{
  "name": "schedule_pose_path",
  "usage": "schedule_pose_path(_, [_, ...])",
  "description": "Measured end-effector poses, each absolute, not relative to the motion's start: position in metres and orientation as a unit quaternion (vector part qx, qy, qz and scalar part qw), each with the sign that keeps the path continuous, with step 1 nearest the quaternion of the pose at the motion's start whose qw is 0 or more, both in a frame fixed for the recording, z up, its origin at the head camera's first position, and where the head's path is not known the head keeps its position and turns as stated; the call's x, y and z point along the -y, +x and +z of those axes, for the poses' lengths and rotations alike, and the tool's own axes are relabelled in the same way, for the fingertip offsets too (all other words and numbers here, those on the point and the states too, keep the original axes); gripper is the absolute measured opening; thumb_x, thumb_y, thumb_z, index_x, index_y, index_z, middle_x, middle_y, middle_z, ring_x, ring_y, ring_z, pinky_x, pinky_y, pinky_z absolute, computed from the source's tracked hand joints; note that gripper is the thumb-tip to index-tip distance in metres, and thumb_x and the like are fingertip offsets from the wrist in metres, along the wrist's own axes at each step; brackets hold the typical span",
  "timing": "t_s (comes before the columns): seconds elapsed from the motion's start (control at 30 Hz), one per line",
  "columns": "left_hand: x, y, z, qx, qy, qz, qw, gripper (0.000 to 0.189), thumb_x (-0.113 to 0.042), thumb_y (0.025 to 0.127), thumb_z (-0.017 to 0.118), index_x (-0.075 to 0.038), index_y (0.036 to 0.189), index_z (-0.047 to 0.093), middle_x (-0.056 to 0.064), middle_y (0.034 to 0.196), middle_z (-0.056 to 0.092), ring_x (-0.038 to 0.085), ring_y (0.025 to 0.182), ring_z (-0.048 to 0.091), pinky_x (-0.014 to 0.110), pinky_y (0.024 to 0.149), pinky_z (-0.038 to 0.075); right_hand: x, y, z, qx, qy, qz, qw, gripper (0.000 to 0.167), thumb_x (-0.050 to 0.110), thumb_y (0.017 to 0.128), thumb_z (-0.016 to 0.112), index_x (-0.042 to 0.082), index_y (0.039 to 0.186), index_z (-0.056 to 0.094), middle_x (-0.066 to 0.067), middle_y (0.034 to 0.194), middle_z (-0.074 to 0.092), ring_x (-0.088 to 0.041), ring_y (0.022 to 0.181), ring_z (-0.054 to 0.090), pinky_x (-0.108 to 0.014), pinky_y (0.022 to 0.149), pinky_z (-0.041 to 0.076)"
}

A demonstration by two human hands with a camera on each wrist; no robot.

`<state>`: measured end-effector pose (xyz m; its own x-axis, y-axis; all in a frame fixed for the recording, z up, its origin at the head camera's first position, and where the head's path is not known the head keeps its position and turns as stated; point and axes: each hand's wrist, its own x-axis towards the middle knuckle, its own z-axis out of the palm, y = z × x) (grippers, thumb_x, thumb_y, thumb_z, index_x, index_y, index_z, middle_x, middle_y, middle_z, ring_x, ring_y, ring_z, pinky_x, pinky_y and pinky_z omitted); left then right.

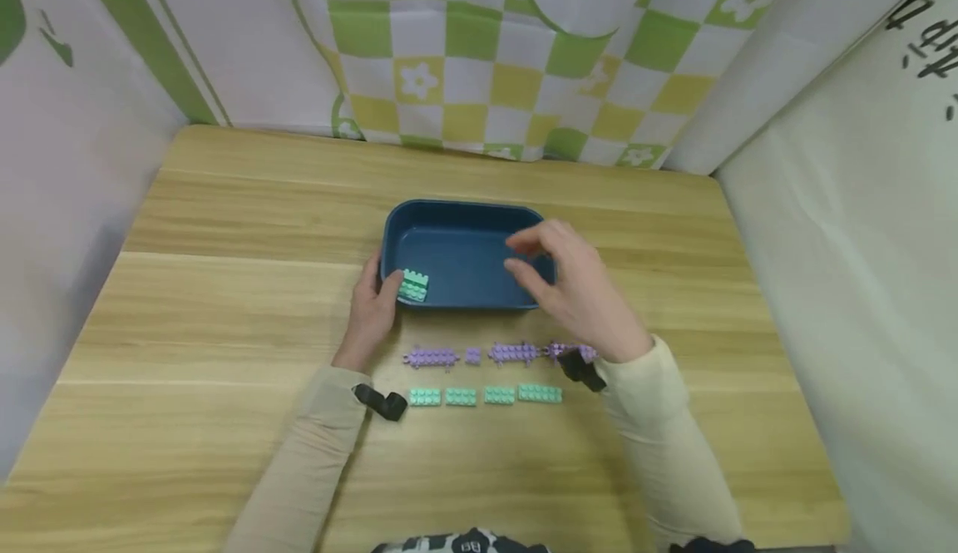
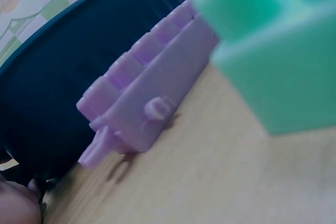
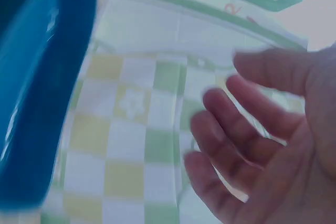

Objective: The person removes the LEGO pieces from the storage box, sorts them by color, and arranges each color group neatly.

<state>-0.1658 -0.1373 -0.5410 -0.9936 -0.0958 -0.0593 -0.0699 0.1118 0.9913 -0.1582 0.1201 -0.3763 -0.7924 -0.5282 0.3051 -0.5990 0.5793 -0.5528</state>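
Note:
A dark blue rectangular bin (image 1: 471,258) sits on the table in the head view. My left hand (image 1: 368,316) grips its left end, the thumb over the rim and the other fingers along the outer wall. Beside that thumb, green toy bricks (image 1: 415,285) lie in the bin's near left corner. Over the bin's right end hovers my right hand (image 1: 580,291), thumb and fingers spread apart with nothing between them. The right wrist view shows the same hand (image 3: 273,145) with loosely bent, empty fingers beside the bin's blue wall (image 3: 68,87).
Between the forearms, purple bricks with side pegs (image 1: 432,357) form a row in front of the bin, partly covered by the right wrist's camera (image 1: 581,369). Nearer lies a row of several green bricks (image 1: 461,397). A checkered cloth (image 1: 464,79) hangs behind the wooden table (image 1: 247,303).

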Motion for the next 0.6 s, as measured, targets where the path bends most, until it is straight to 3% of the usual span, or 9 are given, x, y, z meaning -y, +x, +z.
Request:
schedule_pose_path(0.1, [0.134, -0.165, -0.541, 0.746, 0.051, -0.664, 0.014, 0.056, -0.022, 0.102, 0.046, -0.011, 0.154, 0.027, 0.008, 0.157, 0.029, 0.022, 0.144, 0.024, 0.037, 0.119, 0.019, -0.089, -0.182, -0.375, 0.901, 0.295, 0.316, 0.028, 0.023, 0.022, 0.095, 0.064, 0.009, 0.115, 0.064, -0.002, 0.108, 0.061, -0.017, 0.100, 0.057, -0.034, 0.086, 0.049])
schedule_pose_path(0.23, [0.132, -0.165, -0.540, 0.747, 0.049, -0.663, 0.016, 0.056, -0.023, 0.102, 0.046, -0.012, 0.154, 0.027, 0.009, 0.156, 0.031, 0.024, 0.143, 0.027, 0.040, 0.118, 0.021, -0.054, -0.210, -0.396, 0.928, 0.265, 0.252, -0.078, 0.033, 0.034, 0.098, 0.058, 0.012, 0.122, 0.065, 0.001, 0.113, 0.061, -0.015, 0.104, 0.058, -0.033, 0.088, 0.051])
schedule_pose_path(0.47, [0.137, -0.163, -0.536, 0.740, 0.061, -0.669, -0.003, 0.056, -0.020, 0.102, 0.045, -0.014, 0.154, 0.026, 0.009, 0.155, 0.032, 0.024, 0.141, 0.030, 0.040, 0.117, 0.023, -0.017, -0.237, -0.436, 0.931, 0.250, 0.207, -0.166, 0.035, 0.034, 0.096, 0.062, 0.011, 0.121, 0.069, -0.002, 0.114, 0.067, -0.016, 0.097, 0.064, -0.035, 0.083, 0.055])
schedule_pose_path(0.6, [0.136, -0.157, -0.519, 0.744, 0.063, -0.666, -0.008, 0.055, -0.016, 0.102, 0.044, -0.008, 0.153, 0.026, 0.013, 0.155, 0.031, 0.027, 0.142, 0.028, 0.042, 0.118, 0.021, -0.011, -0.240, -0.451, 0.927, 0.253, 0.172, -0.217, 0.035, 0.039, 0.094, 0.063, 0.013, 0.116, 0.072, 0.001, 0.108, 0.071, -0.013, 0.088, 0.067, -0.034, 0.080, 0.056])
